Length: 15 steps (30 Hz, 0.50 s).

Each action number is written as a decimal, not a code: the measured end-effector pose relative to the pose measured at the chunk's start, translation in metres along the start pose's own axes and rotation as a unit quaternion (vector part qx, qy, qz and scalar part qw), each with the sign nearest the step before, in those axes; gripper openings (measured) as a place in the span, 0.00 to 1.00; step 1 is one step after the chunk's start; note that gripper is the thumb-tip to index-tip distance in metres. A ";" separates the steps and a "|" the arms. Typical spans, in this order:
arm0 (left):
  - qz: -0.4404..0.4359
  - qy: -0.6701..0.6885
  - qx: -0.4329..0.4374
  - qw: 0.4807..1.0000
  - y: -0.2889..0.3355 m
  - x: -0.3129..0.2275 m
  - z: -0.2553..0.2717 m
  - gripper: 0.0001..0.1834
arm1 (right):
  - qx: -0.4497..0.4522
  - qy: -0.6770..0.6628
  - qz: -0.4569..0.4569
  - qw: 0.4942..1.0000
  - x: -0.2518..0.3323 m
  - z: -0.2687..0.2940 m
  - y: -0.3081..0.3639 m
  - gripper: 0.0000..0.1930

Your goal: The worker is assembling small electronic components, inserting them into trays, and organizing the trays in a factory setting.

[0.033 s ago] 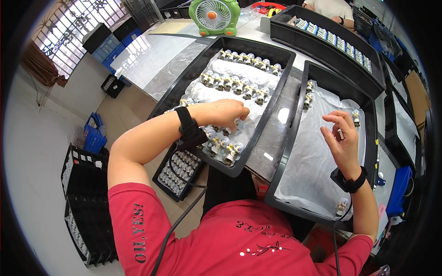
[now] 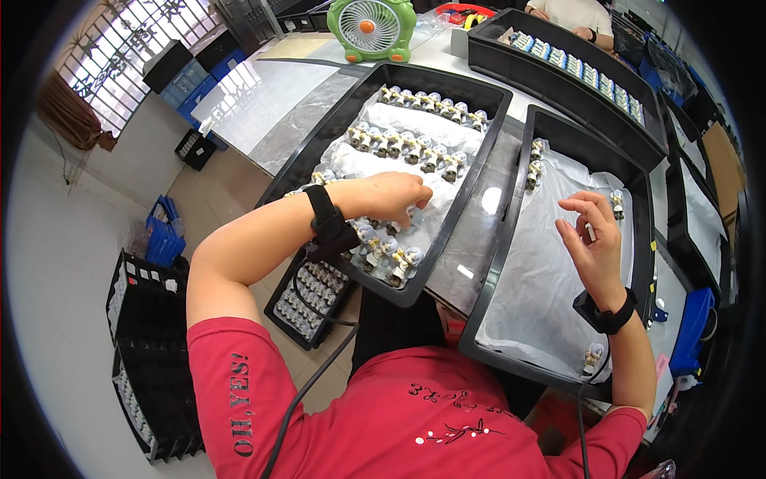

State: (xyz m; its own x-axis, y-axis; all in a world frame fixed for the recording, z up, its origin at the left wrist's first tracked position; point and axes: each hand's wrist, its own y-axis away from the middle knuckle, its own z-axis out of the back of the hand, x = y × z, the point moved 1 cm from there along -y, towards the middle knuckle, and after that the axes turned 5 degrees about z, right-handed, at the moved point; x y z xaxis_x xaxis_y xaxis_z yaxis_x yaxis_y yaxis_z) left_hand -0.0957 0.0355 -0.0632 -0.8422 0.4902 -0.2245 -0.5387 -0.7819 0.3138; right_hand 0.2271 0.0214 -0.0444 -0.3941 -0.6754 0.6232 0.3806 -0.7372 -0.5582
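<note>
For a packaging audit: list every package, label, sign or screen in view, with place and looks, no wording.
Row of small blue-and-white boxes: in the long black plastic tray at the far right of the table.
Stacked blue plastic crates: on the floor far left, under the barred window.
No signs or screens can be made out.

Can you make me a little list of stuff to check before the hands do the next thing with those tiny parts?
1. Left hand on the small parts in the left black tray: ok.
2. Part actually gripped by left hand: cannot tell, the fingers hide it.
3. Right hand over the right tray, fingers open: ok.
4. Bare space on the right tray's white sheet: ok.
5. Rows of parts in the left tray upright: cannot tell, too small.
</note>
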 end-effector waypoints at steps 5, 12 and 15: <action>0.012 -0.006 0.008 1.000 -0.008 0.006 -0.014 0.17 | 0.001 0.018 0.005 1.000 -0.002 0.005 -0.003 0.10; 0.023 -0.001 -0.002 1.000 -0.010 0.012 -0.017 0.16 | -0.071 0.071 0.021 0.995 -0.029 0.022 -0.019 0.06; 0.050 -0.028 0.033 0.998 0.000 0.001 -0.005 0.18 | -0.080 0.083 -0.104 0.988 -0.054 0.046 -0.032 0.08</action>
State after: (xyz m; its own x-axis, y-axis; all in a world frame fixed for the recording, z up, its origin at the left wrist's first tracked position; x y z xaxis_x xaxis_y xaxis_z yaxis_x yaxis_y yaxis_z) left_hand -0.0965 0.0341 -0.0680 -0.8904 0.4340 -0.1375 -0.4513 -0.8017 0.3920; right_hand 0.2751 0.0825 -0.0350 -0.5862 -0.4934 0.6426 0.1450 -0.8442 -0.5160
